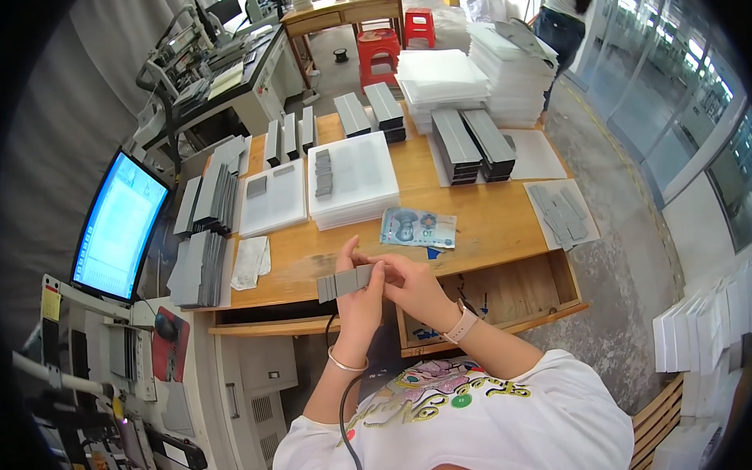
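Note:
Above the table's front edge, my left hand (362, 308) is closed around a few thin grey rectangular pieces (344, 283). They are slightly fanned out, with their ends sticking out to the left. My right hand (416, 293) meets it from the right, its thumb and fingers pinched at the right end of the same pieces. Just beyond my hands lies a banknote (418, 228) on the wooden tabletop (290, 277). Further back, more small grey pieces (323, 173) rest on a stack of white translucent sheets (354, 190).
Below my right hand an open drawer (519, 300) juts out. Stacks of grey strips (198, 270) line the table's left side; grey bundles (464, 145) and tall white stacks (443, 77) stand behind. A lit monitor (119, 227) is at left. A person (561, 30) stands beyond the table.

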Available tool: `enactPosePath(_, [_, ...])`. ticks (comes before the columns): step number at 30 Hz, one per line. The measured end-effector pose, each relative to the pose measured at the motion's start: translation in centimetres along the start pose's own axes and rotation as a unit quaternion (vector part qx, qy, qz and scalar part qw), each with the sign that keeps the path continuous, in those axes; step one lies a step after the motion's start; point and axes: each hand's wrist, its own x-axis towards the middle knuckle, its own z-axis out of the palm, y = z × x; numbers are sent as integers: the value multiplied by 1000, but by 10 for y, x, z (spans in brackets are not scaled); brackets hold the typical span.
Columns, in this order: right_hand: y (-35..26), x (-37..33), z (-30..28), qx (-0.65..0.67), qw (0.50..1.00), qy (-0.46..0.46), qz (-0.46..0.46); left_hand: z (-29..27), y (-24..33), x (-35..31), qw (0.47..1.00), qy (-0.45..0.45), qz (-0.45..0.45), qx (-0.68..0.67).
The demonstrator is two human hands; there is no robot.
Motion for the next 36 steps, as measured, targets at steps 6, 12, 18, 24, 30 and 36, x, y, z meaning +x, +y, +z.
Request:
enactPosePath(6, [22,-8,-10,94,993,-12,72,1,-2,-7,996,11,62,70])
enactPosePath(12, [18,-9,-13,137,985,-8,109,7,13,-7,966,50,147,206])
enactPosePath(18, [17,-10,-6,96,991,28,86,7,10,-9,975,47,115,186])
enactPosePath(24, [12,-10,-7,13,997,-5,82,-1,7,-5,992,5,40,121])
enactPosePath(30, [15,-11,-8,234,953,-51,184,-18,0,5,992,-92,80,16])
enactPosePath(36, [10,-10,-13,266,935,-97,213,-25,-2,12,967,-169,-10,-188])
